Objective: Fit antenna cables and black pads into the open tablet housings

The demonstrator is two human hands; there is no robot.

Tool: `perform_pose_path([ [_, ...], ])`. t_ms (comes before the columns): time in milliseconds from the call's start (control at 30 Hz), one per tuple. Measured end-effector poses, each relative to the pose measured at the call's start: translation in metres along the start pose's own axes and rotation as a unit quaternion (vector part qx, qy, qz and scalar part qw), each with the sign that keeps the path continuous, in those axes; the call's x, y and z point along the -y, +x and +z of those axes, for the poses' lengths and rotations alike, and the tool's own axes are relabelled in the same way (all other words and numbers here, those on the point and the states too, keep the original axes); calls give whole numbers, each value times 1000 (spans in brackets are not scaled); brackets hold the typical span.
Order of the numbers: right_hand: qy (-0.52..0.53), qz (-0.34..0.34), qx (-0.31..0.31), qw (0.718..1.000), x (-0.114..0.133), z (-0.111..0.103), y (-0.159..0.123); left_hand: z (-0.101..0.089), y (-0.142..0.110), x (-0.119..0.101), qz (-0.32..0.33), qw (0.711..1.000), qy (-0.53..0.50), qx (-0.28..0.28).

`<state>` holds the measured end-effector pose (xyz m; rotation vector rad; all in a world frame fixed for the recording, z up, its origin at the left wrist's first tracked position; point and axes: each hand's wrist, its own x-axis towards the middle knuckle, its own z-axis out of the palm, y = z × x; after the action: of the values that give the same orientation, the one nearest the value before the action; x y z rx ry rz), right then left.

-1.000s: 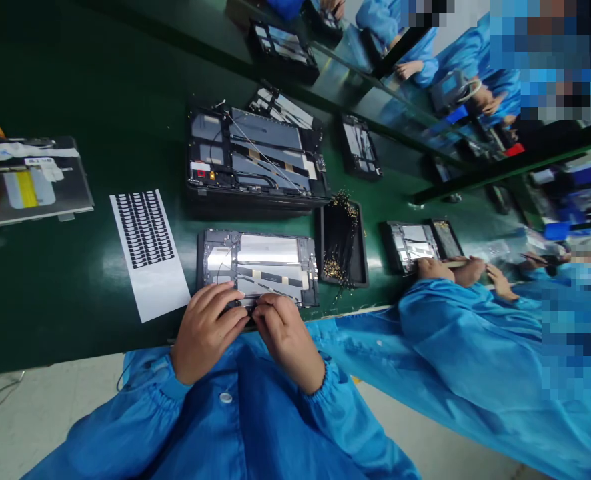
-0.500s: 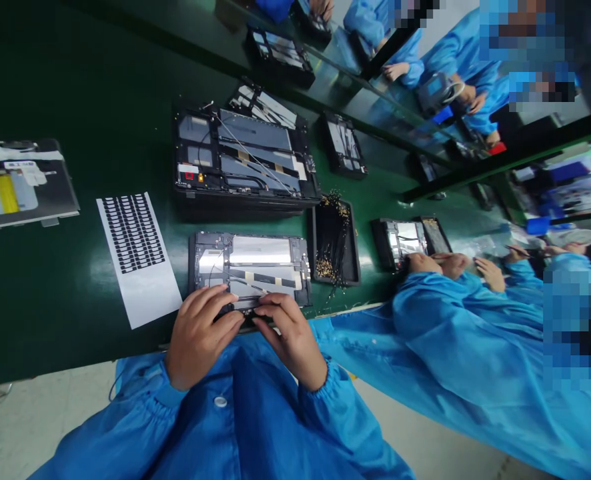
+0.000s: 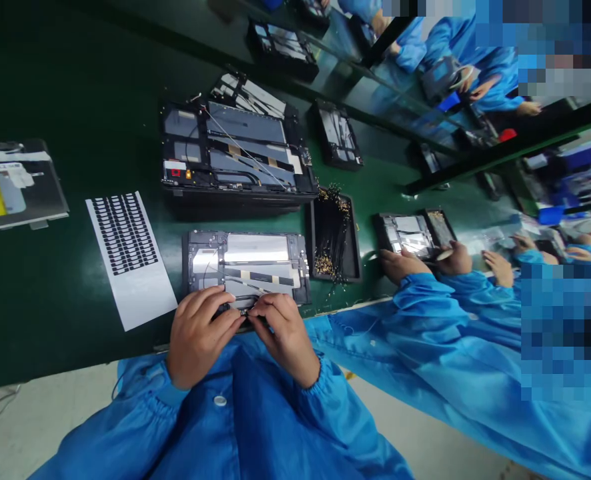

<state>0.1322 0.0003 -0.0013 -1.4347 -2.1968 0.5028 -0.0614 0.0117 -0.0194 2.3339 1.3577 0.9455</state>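
Note:
A tablet housing (image 3: 255,250) with silver panels and dark strips lies flat at the front edge of the green bench. At its near edge, my left hand (image 3: 200,337) has thumb and fingers closed together; what they pinch is too small to make out. Close beside it, my right hand (image 3: 285,337) pinches at the same near edge, its fingertips almost meeting the left ones. Whatever sits between the right fingertips is hidden. Thin cables cross the housing just above both hands.
Behind stands a stack of similar housings (image 3: 240,193). To the right, a black tray (image 3: 311,250) holds many thin cables with gold ends. A sheet of black labels (image 3: 143,297) lies left, with a device panel (image 3: 50,193) beyond. A co-worker's hands (image 3: 403,267) handle another housing at right.
My right hand has moved slightly left, bringing its fingertips closer to my left hand's. The view has shifted a little. A co-worker's hands at right have moved apart around their housing.

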Motion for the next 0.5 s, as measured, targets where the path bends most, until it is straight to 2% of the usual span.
perform_pose_path([
  [500, -4, 5, 1, 1000, 2, 0, 0, 1, 0, 0, 0, 1000, 2, -9],
])
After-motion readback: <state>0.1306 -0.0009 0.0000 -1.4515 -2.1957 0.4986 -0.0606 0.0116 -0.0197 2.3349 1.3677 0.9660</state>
